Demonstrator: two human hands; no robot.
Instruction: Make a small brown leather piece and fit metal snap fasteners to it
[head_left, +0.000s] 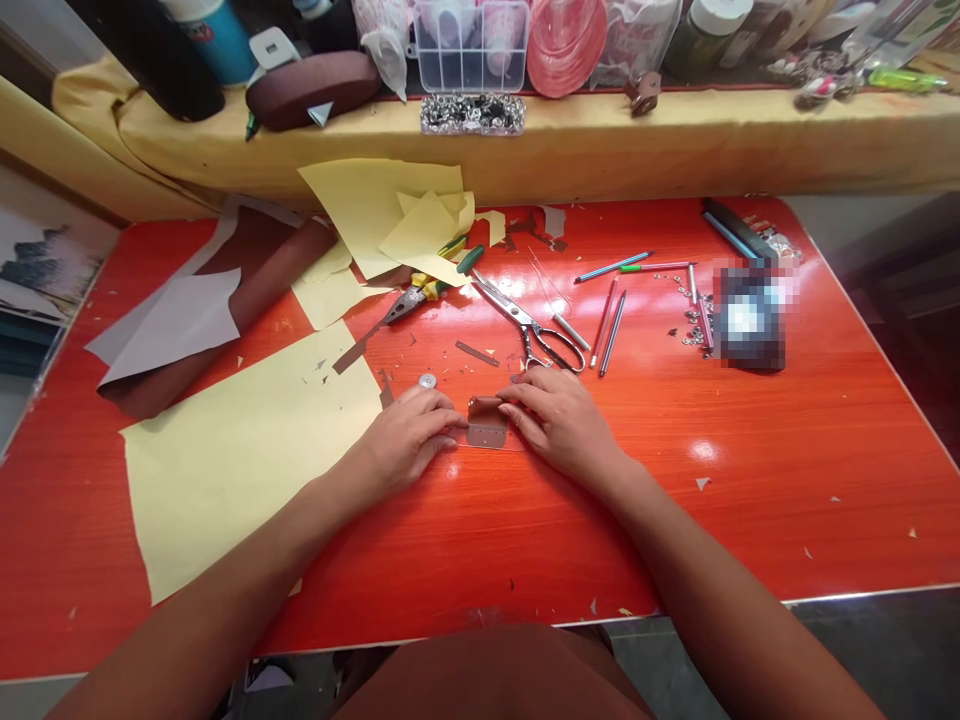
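A small folded brown piece [487, 425], leather-like with a row of tiny marks, lies on the red table between my hands. My left hand [409, 430] is closed, its fingertips on the piece's left edge. On the other side, my right hand [562, 415] pinches the upper right edge. Something thin and clear shows beneath the piece; I cannot make out what it is. Just beyond my right fingers lie scissors [525, 325] with dark handles. A small round metal disc [427, 381] sits by my left knuckles.
Yellow paper sheets [255, 460] and a brown roll [217, 320] cover the left side. Pliers [412, 300] lie behind the hands. Several pens [613, 333] and small metal rings [694, 342] are at right. A cloth-covered shelf [525, 150] with containers runs along the back.
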